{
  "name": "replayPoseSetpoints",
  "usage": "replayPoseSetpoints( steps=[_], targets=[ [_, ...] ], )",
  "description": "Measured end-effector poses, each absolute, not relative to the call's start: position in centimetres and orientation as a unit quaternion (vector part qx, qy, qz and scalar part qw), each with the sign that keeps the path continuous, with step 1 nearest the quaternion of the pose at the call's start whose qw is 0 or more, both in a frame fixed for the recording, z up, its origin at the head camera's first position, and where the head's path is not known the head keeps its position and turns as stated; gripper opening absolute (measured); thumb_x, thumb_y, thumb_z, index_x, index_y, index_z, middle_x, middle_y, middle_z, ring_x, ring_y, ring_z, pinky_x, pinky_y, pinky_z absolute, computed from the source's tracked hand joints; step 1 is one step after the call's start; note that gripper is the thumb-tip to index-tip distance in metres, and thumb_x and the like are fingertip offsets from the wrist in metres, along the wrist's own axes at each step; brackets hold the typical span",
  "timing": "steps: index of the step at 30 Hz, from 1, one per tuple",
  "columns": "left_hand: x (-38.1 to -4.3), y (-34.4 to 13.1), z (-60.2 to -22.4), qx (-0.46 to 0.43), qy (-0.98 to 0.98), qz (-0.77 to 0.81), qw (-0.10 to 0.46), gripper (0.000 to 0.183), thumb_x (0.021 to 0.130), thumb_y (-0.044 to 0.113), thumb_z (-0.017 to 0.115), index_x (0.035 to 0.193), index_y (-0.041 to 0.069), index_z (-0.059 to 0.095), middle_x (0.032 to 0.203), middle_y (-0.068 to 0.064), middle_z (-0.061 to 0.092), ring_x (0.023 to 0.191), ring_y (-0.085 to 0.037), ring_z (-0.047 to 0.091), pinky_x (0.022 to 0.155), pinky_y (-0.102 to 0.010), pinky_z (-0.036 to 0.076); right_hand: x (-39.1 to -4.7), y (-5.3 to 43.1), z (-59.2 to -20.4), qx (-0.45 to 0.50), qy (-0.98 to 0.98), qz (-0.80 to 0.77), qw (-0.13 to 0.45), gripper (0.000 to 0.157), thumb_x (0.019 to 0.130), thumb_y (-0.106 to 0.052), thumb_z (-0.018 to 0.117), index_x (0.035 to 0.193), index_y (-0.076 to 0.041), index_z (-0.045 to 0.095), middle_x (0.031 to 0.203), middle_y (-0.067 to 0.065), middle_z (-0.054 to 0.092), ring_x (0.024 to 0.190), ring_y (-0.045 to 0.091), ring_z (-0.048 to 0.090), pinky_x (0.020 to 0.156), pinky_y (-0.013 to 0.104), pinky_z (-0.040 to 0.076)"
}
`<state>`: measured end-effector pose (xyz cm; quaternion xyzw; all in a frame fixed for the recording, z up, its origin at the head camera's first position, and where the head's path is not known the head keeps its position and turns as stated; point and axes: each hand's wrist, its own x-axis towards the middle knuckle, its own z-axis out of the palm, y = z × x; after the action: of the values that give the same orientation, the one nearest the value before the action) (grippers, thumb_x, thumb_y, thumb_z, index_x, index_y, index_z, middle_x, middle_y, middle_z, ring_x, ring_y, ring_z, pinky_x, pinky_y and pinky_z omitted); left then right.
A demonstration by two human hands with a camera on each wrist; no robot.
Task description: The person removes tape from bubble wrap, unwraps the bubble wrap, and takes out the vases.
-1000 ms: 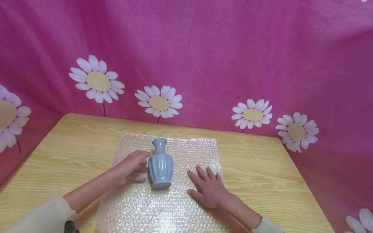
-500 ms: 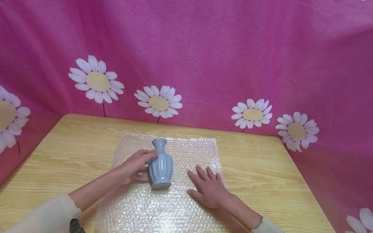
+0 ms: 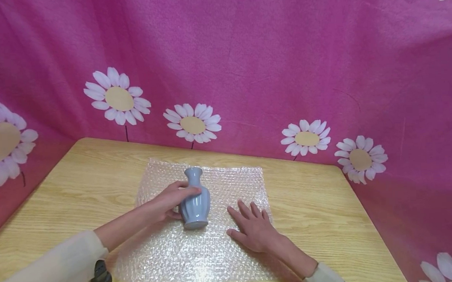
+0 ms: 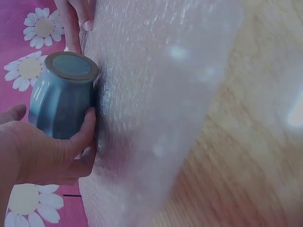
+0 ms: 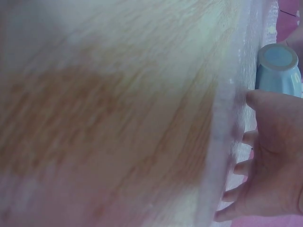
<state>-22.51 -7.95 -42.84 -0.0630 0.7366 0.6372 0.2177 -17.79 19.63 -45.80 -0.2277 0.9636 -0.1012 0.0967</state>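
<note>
A glossy blue-grey vase lies on its side on a sheet of bubble wrap, its neck pointing away from me. My left hand grips it from the left, thumb across the shoulder and the other fingers along its side. In the left wrist view, the vase shows its round base, with the left hand curled about the body. My right hand rests flat with spread fingers on the right part of the wrap, apart from the vase. Its fingertips touch the sheet in the right wrist view.
The wrap lies on a light wooden table. Behind and beside the table hangs a magenta cloth printed with white daisies. A black strap device sits by the left sleeve.
My left hand has moved rightward from beside the vase, and its thumb has come over the vase's shoulder to grip it. Vase, wrap and right hand have stayed put.
</note>
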Motion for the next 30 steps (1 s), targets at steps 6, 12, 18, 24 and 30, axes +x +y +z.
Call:
replayPoseSetpoints(
  steps=[6, 12, 18, 24, 30],
  targets=[
    [-22.6, -7.3, -43.0, -0.052, 0.744, 0.630, 0.217, 0.083, 0.085, 0.039, 0.076, 0.147, 0.002, 0.037, 0.121, -0.021, 0.060, 0.099, -0.035, 0.064, 0.071, -0.048, 0.059, -17.8, 19.7, -45.9, -0.230, 0.963, -0.103, 0.096, 0.064, 0.102, -0.053, 0.044, 0.157, -0.022, 0.034, 0.162, 0.018, 0.021, 0.142, 0.054, 0.017, 0.110, 0.072, 0.015],
    [-22.8, -7.0, -42.9, -0.056, 0.747, 0.624, 0.223, 0.083, 0.082, 0.037, 0.079, 0.145, 0.000, 0.038, 0.112, -0.019, 0.063, 0.093, -0.032, 0.066, 0.071, -0.046, 0.059, -17.7, 19.7, -45.9, -0.229, 0.964, -0.101, 0.095, 0.065, 0.102, -0.053, 0.045, 0.157, -0.022, 0.033, 0.162, 0.018, 0.021, 0.142, 0.054, 0.017, 0.110, 0.072, 0.015],
    [-22.9, -6.9, -43.0, -0.058, 0.746, 0.622, 0.229, 0.079, 0.081, 0.034, 0.081, 0.140, 0.000, 0.042, 0.111, -0.019, 0.063, 0.092, -0.033, 0.066, 0.071, -0.046, 0.058, -17.7, 19.6, -45.8, -0.229, 0.963, -0.104, 0.098, 0.065, 0.102, -0.054, 0.044, 0.157, -0.022, 0.034, 0.162, 0.018, 0.021, 0.143, 0.054, 0.016, 0.110, 0.072, 0.015],
    [-23.0, -6.7, -43.1, -0.060, 0.739, 0.630, 0.229, 0.076, 0.082, 0.029, 0.081, 0.139, 0.001, 0.040, 0.114, -0.021, 0.062, 0.092, -0.034, 0.067, 0.072, -0.046, 0.059, -17.7, 19.6, -45.7, -0.228, 0.963, -0.105, 0.097, 0.065, 0.102, -0.054, 0.044, 0.157, -0.021, 0.034, 0.162, 0.018, 0.021, 0.143, 0.053, 0.016, 0.110, 0.072, 0.015],
    [-23.0, -6.6, -43.5, -0.051, 0.729, 0.644, 0.228, 0.073, 0.083, 0.025, 0.079, 0.139, 0.002, 0.039, 0.113, -0.021, 0.063, 0.091, -0.033, 0.067, 0.076, -0.044, 0.058, -17.7, 19.6, -45.7, -0.227, 0.963, -0.106, 0.098, 0.064, 0.102, -0.053, 0.045, 0.157, -0.022, 0.035, 0.162, 0.017, 0.021, 0.143, 0.053, 0.016, 0.110, 0.072, 0.016]
  ],
)
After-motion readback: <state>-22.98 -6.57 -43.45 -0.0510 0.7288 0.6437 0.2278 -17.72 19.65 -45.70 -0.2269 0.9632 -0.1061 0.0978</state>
